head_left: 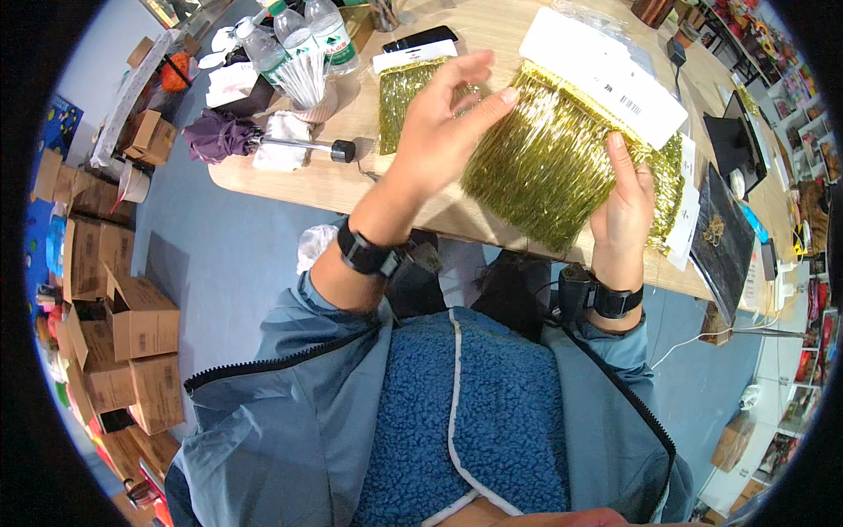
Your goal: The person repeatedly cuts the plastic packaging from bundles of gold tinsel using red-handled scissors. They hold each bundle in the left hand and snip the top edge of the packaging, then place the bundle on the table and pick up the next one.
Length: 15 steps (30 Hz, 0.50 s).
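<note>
A gold tinsel fringe hangs from a white header card with a barcode, held up over the table's near edge. My right hand grips its right side, thumb on the front and the other fingers mostly behind. At the left side my left hand is open, fingers apart, its thumb tip by the fringe's upper left edge; whether it touches cannot be told. A second carded gold fringe lies on the table behind my left hand. More gold tinsel with white card shows beyond my right hand.
On the wooden table lie a purple folding umbrella, a cup of cotton swabs, water bottles and a black phone. A black flat sheet lies at the right. Cardboard boxes are stacked on the left floor.
</note>
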Available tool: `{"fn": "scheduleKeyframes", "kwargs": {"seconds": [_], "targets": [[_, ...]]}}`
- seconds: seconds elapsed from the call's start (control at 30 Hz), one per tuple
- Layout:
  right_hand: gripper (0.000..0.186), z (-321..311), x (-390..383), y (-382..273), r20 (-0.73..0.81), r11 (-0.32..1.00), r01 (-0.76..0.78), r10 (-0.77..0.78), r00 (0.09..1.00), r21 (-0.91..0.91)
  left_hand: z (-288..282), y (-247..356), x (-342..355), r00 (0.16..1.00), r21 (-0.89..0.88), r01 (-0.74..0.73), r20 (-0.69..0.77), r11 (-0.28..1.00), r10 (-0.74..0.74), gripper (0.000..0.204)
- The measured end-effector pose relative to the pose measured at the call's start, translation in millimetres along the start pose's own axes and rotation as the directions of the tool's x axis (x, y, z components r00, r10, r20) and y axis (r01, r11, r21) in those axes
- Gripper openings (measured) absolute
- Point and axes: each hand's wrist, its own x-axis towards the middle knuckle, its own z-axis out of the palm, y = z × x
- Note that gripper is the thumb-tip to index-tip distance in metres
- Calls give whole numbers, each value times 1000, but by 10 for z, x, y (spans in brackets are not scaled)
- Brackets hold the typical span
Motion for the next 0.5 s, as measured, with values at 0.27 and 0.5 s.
{"fn": "scheduleKeyframes", "kwargs": {"seconds": [0.27,0.5], "targets": [[37,-43,-78,163,231,981,-188,194,953,-49,-77,-115,-25,901,-334,382,344,861,-266,54],[35,-305,100,261,409,968,-38,139,902,-246,-105,-181,-166,888,-400,444,319,802,-332,42]]}}
